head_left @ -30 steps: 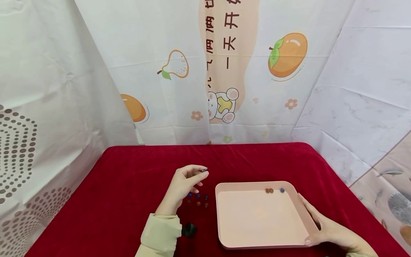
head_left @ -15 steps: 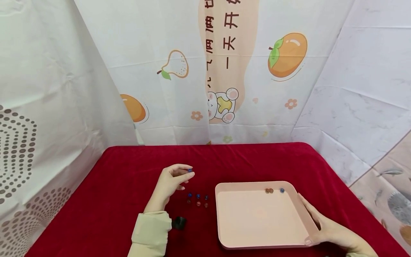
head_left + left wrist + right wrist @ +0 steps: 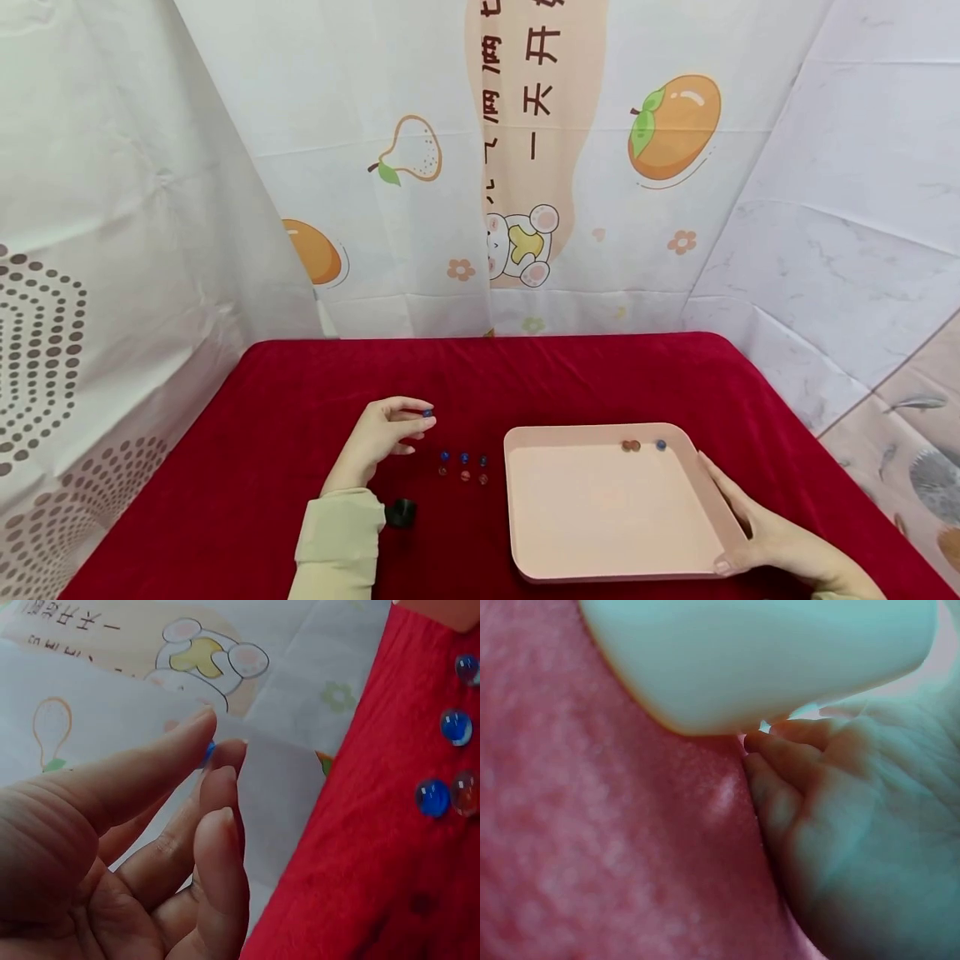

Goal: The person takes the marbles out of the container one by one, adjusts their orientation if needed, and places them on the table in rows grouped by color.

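Observation:
My left hand (image 3: 378, 437) pinches a blue glass marble (image 3: 427, 412) between thumb and fingertips, raised over the red cloth. From the left wrist, only a sliver of that marble (image 3: 208, 755) shows behind the thumb. To its right lie a row of three blue marbles (image 3: 464, 458) and, nearer me, a row of three reddish, clear-looking marbles (image 3: 465, 476). The pink tray (image 3: 600, 517) carries two touching amber marbles (image 3: 631, 446) and one blue marble (image 3: 661, 445) along its far wall. At the tray's right side, my right hand (image 3: 772, 533) grips the wall, thumb at the near corner.
A red velvet cloth (image 3: 300, 392) covers the table. Printed white curtains (image 3: 337, 83) hang behind it and at both sides. A small black device (image 3: 401, 513) sits at the left wrist.
My left hand has moved left, away from the tray, with the blue marble held in its fingertips, and has dipped slightly toward me. The right hand and the tray have stayed put.

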A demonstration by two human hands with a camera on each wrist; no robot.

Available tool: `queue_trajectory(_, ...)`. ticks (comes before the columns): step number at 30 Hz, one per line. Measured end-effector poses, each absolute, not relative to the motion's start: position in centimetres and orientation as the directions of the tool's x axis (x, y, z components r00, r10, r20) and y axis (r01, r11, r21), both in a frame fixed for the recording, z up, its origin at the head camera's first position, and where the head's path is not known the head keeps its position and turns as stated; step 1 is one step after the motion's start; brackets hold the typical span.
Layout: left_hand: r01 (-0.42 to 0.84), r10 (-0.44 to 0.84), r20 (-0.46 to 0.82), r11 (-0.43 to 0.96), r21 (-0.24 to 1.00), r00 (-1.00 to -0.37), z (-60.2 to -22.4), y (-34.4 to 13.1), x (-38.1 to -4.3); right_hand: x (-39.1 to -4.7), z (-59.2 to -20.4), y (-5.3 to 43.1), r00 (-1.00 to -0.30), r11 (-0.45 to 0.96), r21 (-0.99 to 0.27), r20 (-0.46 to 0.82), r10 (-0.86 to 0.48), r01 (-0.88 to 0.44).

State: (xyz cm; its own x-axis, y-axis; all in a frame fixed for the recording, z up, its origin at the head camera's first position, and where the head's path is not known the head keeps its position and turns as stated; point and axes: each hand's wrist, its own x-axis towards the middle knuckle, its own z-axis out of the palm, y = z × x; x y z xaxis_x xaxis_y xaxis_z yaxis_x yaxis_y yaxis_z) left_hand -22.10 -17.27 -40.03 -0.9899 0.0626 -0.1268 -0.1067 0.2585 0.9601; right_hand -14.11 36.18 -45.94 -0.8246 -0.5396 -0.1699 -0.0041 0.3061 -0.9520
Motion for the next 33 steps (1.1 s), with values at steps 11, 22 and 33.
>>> queue_trajectory(11,-0.142,0.095,-0.185,0.347,0.927,-0.978,-41.8,-17.8,-22.7,-14.2,-46.3,36.3,-0.821,0.277,-0.961,-0.146,-0.553,-0.016)
queue_trajectory(22,-0.170,0.035,-0.204,0.434,0.885,-0.978,-42.5,-17.1,-22.7,-14.2,-46.2,36.3,-0.820,0.285,-0.958,-0.138,-0.555,-0.031)
queue_trajectory(33,-0.164,0.048,-0.223,0.533,0.830,-0.974,-43.0,-17.0,-22.6,-14.2,-46.5,36.3,-0.821,0.284,-0.956,-0.104,-0.561,-0.073)
